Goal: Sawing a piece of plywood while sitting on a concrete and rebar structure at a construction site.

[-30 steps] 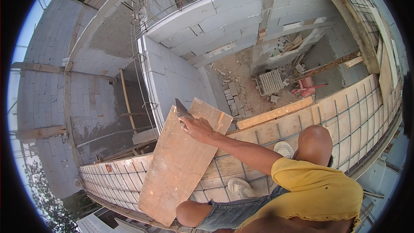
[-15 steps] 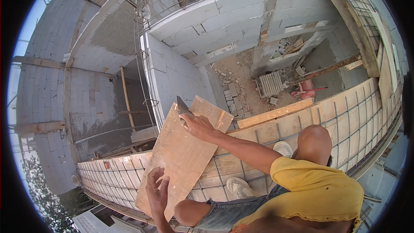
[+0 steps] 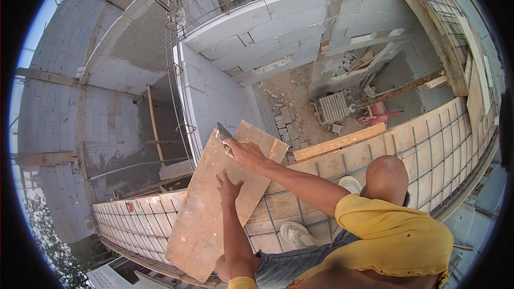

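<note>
A plywood board [image 3: 211,225] lies slanted over the mesh of steel bars in front of me. My right hand [image 3: 247,156] is closed round the handle of a dark-bladed hand tool [image 3: 225,131] near the board's far end. The tool's tapered blade points away and to the left; its exact kind is unclear. Just nearer to me, my left hand [image 3: 230,187] is over the board with fingers spread, holding nothing. Whether its fingertips touch the wood cannot be made out.
Steel bars [image 3: 417,144] form a grid over the plywood formwork around my shoes [image 3: 297,234]. Beyond its far edge is a drop to a floor with rubble, a pallet [image 3: 335,108] and a red wheelbarrow [image 3: 376,112]. A pale block wall [image 3: 206,85] rises beyond the board.
My left hand has moved from the board's near left edge, farther out and right, toward my right hand. My right hand keeps its grip on the tool, barely shifted.
</note>
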The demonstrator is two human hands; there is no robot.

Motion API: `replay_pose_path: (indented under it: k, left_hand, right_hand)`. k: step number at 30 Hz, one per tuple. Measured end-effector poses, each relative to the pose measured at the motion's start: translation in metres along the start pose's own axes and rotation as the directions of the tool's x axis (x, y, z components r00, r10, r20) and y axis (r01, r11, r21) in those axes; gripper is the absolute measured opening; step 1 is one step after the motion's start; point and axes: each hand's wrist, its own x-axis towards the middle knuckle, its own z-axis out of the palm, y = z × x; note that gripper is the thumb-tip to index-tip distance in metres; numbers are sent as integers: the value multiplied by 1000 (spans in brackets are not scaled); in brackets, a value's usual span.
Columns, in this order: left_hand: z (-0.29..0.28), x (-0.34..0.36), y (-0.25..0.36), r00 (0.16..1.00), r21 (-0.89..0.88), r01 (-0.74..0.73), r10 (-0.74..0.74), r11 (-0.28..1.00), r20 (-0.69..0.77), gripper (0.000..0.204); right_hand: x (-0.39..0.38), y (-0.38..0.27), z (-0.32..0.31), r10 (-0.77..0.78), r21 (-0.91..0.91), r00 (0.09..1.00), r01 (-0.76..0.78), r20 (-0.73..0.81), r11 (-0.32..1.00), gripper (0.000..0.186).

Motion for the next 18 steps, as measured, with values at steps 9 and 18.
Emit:
replay_pose_path:
  k: [9,18]
  left_hand:
    - [35,-25,22,942,-256,337,-323,906,95,138]
    - [46,-32,43,915,-307,390,-402,868,28,141]
  right_hand:
    - [0,4,2,-50,-14,998,50,-27,999,41]
    - [-5,-11,6,-49,-39,998,48,-41,998,43]
